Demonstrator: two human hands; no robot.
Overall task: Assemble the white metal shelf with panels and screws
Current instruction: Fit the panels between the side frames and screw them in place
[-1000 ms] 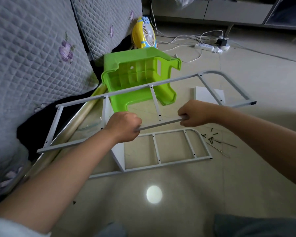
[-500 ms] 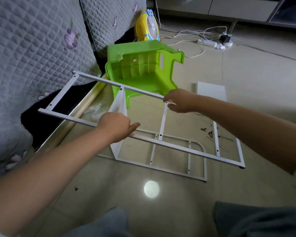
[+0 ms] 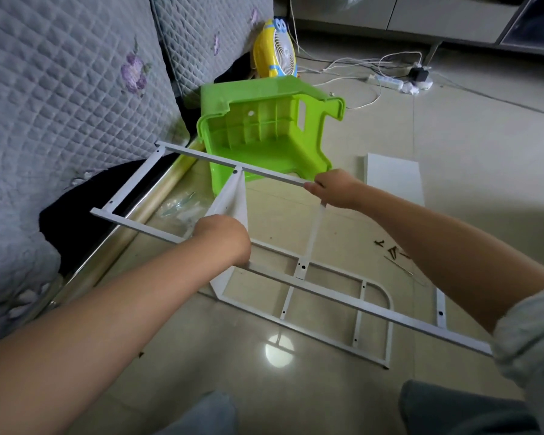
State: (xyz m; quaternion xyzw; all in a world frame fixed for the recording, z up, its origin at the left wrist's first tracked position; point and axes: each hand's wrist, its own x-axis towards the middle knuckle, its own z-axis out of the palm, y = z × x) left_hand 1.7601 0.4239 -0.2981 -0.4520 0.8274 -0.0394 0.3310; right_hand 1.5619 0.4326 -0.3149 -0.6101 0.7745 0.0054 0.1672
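Left hand [image 3: 223, 237] grips the near long rail of a white ladder-shaped metal side frame [image 3: 198, 160], fingers curled under the rail and hidden, back of the hand toward the camera. Right hand [image 3: 335, 188] pinches the far long rail at the junction with a cross rung, thumb on top, fingers wrapped beneath. The frame is held above the floor, roughly flat; its long axis runs diagonally from upper left, near the sofa, to lower right, where the near rail passes behind the right sleeve [image 3: 528, 337]. The square end with its end rung points toward the sofa. Both forearms reach forward from the bottom corners, left arm bare, right arm with the sleeve pushed up. Directly below the held frame a second white metal side frame with rounded corners [image 3: 387, 296] lies flat on the beige tiled floor [image 3: 453, 127], with a white flat panel [image 3: 233, 199] standing upright from it between the hands. Another white rectangular panel [image 3: 393, 177] lies on the floor beyond the right hand. Small dark screws [image 3: 390, 251] are scattered near the right forearm. A bright green plastic stool [image 3: 264, 133] lies tipped on its side behind the frame, beside a grey quilted sofa [image 3: 60, 98]; a yellow cartoon desk fan [image 3: 275, 51] stands further back.
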